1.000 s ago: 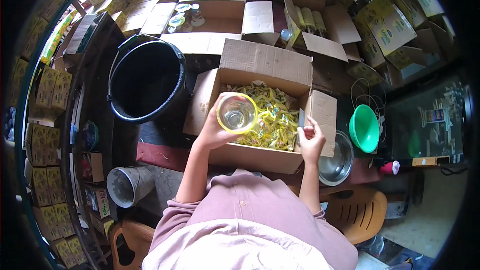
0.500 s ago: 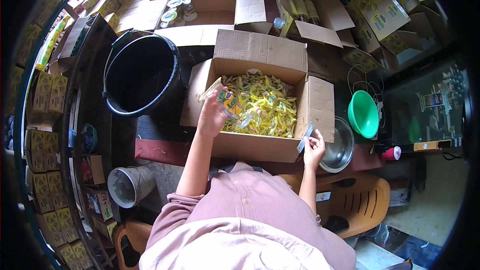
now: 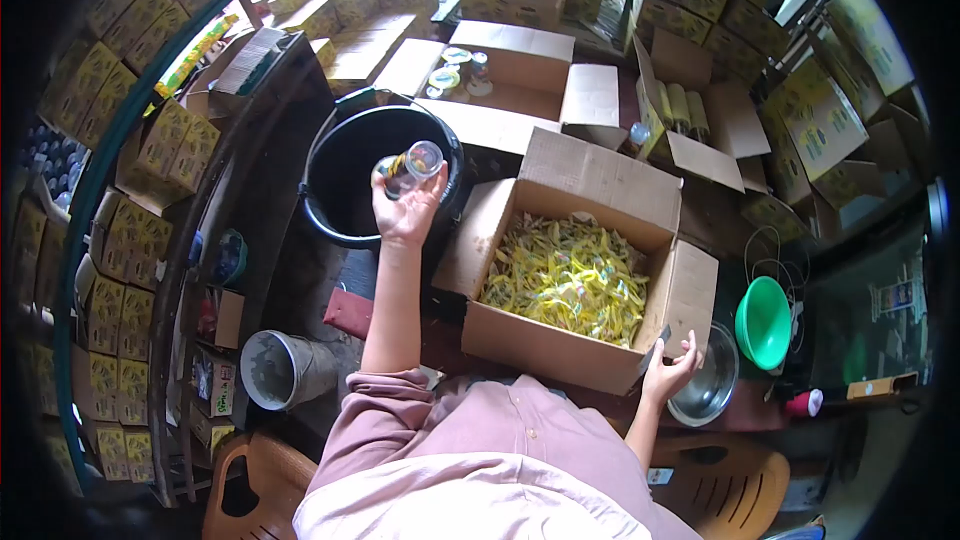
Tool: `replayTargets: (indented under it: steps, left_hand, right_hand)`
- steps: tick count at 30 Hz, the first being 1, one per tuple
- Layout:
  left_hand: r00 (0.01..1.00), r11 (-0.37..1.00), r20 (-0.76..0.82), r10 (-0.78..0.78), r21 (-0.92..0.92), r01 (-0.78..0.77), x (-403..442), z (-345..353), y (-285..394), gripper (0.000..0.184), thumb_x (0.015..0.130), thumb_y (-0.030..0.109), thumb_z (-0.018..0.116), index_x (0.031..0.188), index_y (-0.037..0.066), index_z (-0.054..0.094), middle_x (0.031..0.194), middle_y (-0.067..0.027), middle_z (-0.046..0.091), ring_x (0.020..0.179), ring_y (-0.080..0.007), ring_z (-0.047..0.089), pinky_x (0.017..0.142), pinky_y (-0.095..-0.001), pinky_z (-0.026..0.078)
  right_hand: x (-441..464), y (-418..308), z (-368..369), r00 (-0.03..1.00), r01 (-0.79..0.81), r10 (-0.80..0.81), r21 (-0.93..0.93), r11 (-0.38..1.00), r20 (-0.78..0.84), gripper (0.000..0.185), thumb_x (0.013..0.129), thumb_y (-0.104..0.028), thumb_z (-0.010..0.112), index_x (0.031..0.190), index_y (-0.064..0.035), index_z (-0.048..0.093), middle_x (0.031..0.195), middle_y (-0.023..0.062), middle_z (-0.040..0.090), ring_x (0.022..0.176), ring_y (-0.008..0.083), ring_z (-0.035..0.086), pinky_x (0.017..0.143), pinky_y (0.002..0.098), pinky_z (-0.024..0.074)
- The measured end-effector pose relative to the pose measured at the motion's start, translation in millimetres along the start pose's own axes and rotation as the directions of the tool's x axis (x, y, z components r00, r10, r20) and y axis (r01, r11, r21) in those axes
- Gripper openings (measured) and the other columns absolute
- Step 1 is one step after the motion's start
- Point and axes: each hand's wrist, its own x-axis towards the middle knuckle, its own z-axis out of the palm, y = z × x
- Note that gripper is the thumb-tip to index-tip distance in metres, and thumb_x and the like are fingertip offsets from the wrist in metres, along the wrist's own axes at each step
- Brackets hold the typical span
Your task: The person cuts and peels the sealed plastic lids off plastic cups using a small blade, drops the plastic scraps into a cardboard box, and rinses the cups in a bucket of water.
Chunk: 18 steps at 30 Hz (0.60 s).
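My left hand [image 3: 408, 212] is closed round a clear plastic cup [image 3: 425, 157] with a printed label, tilted over the black bucket [image 3: 318, 185]. The cup's round end faces up and to the right; its contents cannot be made out. At the near right corner of the open cardboard box [image 3: 545, 348], my right hand [image 3: 672, 372] grips a flat metal blade [image 3: 655, 348] between thumb and fingers, some fingers lifted. A heap of yellow-green wrappers or small packets [image 3: 570, 280] fills much of the box.
Behind stand open boxes holding lidded jars [image 3: 452, 75] and yellowish bottles [image 3: 685, 108]. A metal bowl [image 3: 708, 390] and a green bowl [image 3: 763, 323] lie to the right. A grey bucket [image 3: 280, 370] is at lower left, and orange chairs [image 3: 735, 480] stand beside me.
My left hand has carried the clear cup from above the wrappers, left and away, to over the black bucket. My right hand stays by the box corner with the blade. The view has tilted up and left.
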Motion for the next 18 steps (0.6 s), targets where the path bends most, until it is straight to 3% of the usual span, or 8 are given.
replayTargets:
  steps: [3, 6, 9, 12, 13, 15, 17, 18]
  left_hand:
    - [1.0, 0.995, -0.013, 0.015, -0.098, -0.016, -4, -3, -3, 0.045, 0.084, 0.037, 0.048, 0.111, 0.002, 0.049, 0.109, -0.0178, 0.055, 0.104, -0.032, 0.052, 0.097, -0.0551, 0.033]
    - [0.999, 0.991, -0.033, -0.002, -0.136, -0.002, -6, -3, -4, 0.044, 0.083, 0.037, 0.048, 0.11, 0.002, 0.049, 0.108, -0.0178, 0.055, 0.103, -0.0312, 0.052, 0.097, -0.0548, 0.033]
    - [1.0, 0.994, -0.016, -0.012, -0.111, 0.01, -9, -5, -6, 0.051, 0.084, 0.046, 0.048, 0.11, 0.003, 0.048, 0.112, -0.0178, 0.053, 0.107, -0.0314, 0.05, 0.098, -0.0551, 0.033]
    - [0.999, 0.998, 0.023, -0.045, 0.04, 0.044, -14, -12, -8, 0.061, 0.085, 0.053, 0.043, 0.119, 0.002, 0.043, 0.119, -0.0169, 0.049, 0.111, -0.03, 0.047, 0.099, -0.0529, 0.032]
    - [0.999, 0.99, 0.036, -0.024, 0.137, 0.019, -15, -18, -8, 0.063, 0.086, 0.054, 0.041, 0.12, 0.001, 0.041, 0.119, -0.0167, 0.049, 0.112, -0.0295, 0.046, 0.1, -0.0512, 0.033]
    - [0.965, 0.985, 0.213, -0.157, -0.04, 0.169, -18, -24, -6, 0.069, 0.085, 0.058, 0.04, 0.122, 0.001, 0.039, 0.122, -0.0133, 0.047, 0.115, -0.027, 0.044, 0.101, -0.0483, 0.03]
    - [0.981, 0.981, 0.089, -0.174, -0.066, 0.18, -28, -13, -5, 0.064, 0.083, 0.058, 0.044, 0.124, 0.008, 0.041, 0.125, -0.0119, 0.046, 0.119, -0.0259, 0.041, 0.101, -0.0451, 0.031]
    - [0.979, 0.948, 0.037, -0.201, 0.258, 0.185, -40, 3, -12, 0.076, 0.079, 0.064, 0.045, 0.129, 0.006, 0.035, 0.13, -0.0134, 0.04, 0.125, -0.0275, 0.033, 0.102, -0.0481, 0.027]
  right_hand:
    - [10, -56, 14, 0.979, 0.192, -0.2, 0.175, 0.966, 0.028, 0.054, 0.065, -0.01, 0.073, 0.115, -0.0054, 0.053, 0.095, 0.0085, 0.051, 0.085, 0.022, 0.051, 0.071, 0.0325, 0.042]
    - [20, -142, 32, 0.867, 0.337, -0.469, 0.495, 0.801, 0.167, 0.054, 0.065, -0.011, 0.074, 0.115, -0.0065, 0.053, 0.1, 0.0096, 0.052, 0.093, 0.0227, 0.052, 0.076, 0.0336, 0.0445]
    - [21, -230, 60, 0.656, 0.375, -0.733, 0.766, 0.522, 0.179, 0.063, 0.066, -0.024, 0.076, 0.121, -0.0083, 0.05, 0.108, 0.014, 0.052, 0.092, 0.0238, 0.054, 0.072, 0.0351, 0.0494]
    - [14, -298, 83, 0.454, 0.347, -0.839, 0.809, 0.475, 0.299, 0.08, 0.061, -0.032, 0.079, 0.128, -0.0099, 0.042, 0.113, 0.0142, 0.048, 0.081, 0.0231, 0.057, 0.068, 0.0309, 0.0497]
    - [11, -312, 93, 0.4, 0.374, -0.849, 0.785, 0.495, 0.345, 0.078, 0.063, -0.031, 0.077, 0.129, -0.0117, 0.04, 0.117, 0.0144, 0.046, 0.084, 0.0282, 0.059, 0.072, 0.0346, 0.0506]
    - [3, -327, 116, 0.385, 0.453, -0.869, 0.756, 0.472, 0.312, 0.065, 0.067, -0.029, 0.074, 0.122, -0.0106, 0.047, 0.112, 0.0144, 0.049, 0.086, 0.0313, 0.06, 0.075, 0.0376, 0.051]
    - [4, -329, 136, 0.307, 0.379, -0.891, 0.816, 0.437, 0.334, 0.049, 0.069, -0.026, 0.072, 0.111, -0.0083, 0.054, 0.102, 0.0136, 0.054, 0.084, 0.0316, 0.061, 0.074, 0.0372, 0.0513]
    - [5, -332, 139, 0.379, 0.382, -0.883, 0.823, 0.422, 0.277, 0.038, 0.07, -0.024, 0.072, 0.101, -0.0068, 0.057, 0.094, 0.0126, 0.057, 0.082, 0.0313, 0.061, 0.071, 0.0367, 0.0513]
